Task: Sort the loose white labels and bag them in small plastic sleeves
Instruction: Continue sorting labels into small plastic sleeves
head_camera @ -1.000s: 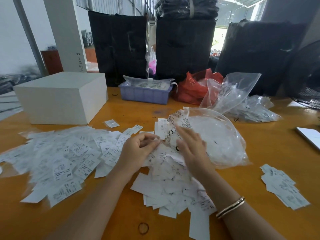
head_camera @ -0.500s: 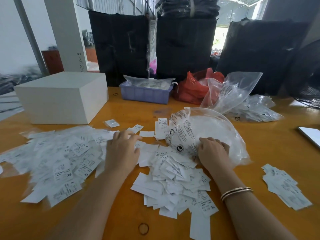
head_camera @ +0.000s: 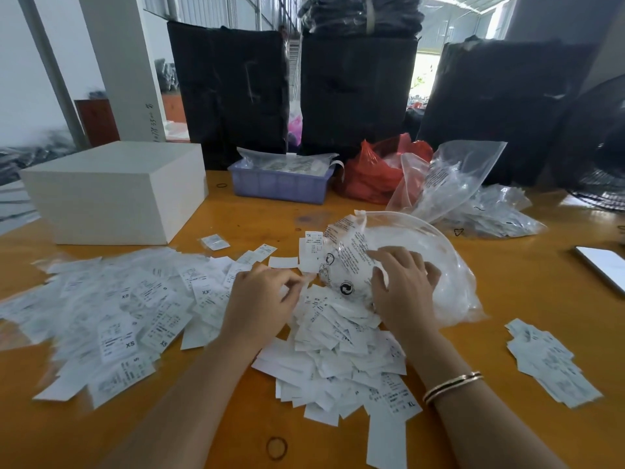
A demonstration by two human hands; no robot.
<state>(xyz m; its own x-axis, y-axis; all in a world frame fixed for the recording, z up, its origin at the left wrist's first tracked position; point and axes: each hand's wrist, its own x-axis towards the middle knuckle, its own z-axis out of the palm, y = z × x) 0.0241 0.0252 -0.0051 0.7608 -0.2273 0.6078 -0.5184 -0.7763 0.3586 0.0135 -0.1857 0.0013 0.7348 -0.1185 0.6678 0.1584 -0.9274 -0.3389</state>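
A heap of loose white labels (head_camera: 338, 350) lies on the orange table (head_camera: 527, 292) in front of me. To its left spreads a wide pile of labels in small clear sleeves (head_camera: 118, 316). My left hand (head_camera: 263, 302) sits at the heap's far left edge, its fingers curled and pinching a few white labels. My right hand (head_camera: 402, 286) rests with spread fingers on a large clear plastic bag (head_camera: 443, 252) lying just behind the heap. A smaller stack of labels (head_camera: 548, 360) lies at the right.
A white box (head_camera: 111, 191) stands at back left. Behind the heap are a purple bin (head_camera: 280, 184), a red bag (head_camera: 378, 174) and more clear bags (head_camera: 453, 184). A phone (head_camera: 605, 265) lies at far right. A rubber band (head_camera: 276, 448) lies near me.
My left hand came back from the left pile to the heap's edge and curled its fingers. My right hand lifted from the bag's near edge and spread over the bag farther back.
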